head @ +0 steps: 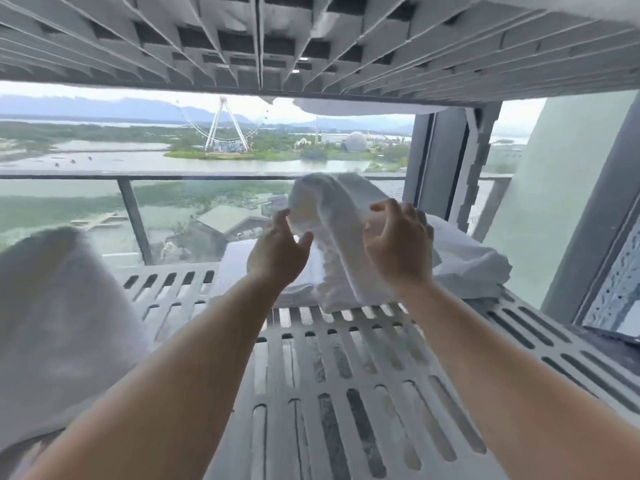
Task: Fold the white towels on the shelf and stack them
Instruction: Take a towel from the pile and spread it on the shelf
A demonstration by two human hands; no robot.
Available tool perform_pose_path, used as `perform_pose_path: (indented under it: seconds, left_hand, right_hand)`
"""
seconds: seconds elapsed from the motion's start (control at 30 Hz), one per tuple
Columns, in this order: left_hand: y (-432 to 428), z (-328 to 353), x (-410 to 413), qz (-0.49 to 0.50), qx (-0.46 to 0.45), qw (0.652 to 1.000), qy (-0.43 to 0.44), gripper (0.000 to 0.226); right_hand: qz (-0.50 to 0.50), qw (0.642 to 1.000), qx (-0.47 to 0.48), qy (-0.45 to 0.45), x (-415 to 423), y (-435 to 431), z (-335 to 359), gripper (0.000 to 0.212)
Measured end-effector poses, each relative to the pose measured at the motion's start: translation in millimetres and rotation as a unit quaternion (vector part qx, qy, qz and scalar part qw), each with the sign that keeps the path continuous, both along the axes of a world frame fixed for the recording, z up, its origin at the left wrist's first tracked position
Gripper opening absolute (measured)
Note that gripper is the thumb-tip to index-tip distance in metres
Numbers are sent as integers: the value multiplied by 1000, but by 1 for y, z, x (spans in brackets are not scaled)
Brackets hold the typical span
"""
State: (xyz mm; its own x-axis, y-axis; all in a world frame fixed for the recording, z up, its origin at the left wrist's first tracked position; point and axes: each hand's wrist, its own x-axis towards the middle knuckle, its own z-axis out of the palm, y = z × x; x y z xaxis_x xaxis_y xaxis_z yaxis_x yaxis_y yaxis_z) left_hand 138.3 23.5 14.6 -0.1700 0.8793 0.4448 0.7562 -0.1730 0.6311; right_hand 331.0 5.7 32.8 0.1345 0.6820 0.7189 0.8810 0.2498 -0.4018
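A white towel (332,220) hangs lifted above the slatted grey shelf (346,358), its lower end trailing down to the shelf surface. My left hand (277,251) pinches its left edge and my right hand (394,244) grips its right side, both raised at the back of the shelf. Under and behind the lifted towel lies a flat stack of folded white towels (471,261). A loose heap of white towel (59,306) fills the left of the shelf, blurred.
Another slatted shelf (311,39) sits close overhead, with white cloth (346,107) hanging over its far edge. A window with a grey frame post (436,168) stands right behind the shelf. A pale wall (554,202) closes the right side.
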Motion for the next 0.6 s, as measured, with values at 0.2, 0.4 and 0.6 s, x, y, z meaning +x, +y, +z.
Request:
perform_pose_path:
  seconds: [0.2, 0.4, 0.6]
  left_hand:
    - [22, 18, 20, 44, -43, 957, -283, 66]
    - [27, 26, 24, -21, -74, 869, -489, 36]
    - [18, 39, 31, -32, -47, 868, -492, 42]
  right_hand:
    - [4, 991, -120, 60, 30, 21, 3, 49]
    - [13, 989, -120, 88, 29, 28, 3, 41]
    - [0, 984, -71, 163, 35, 30, 5, 50]
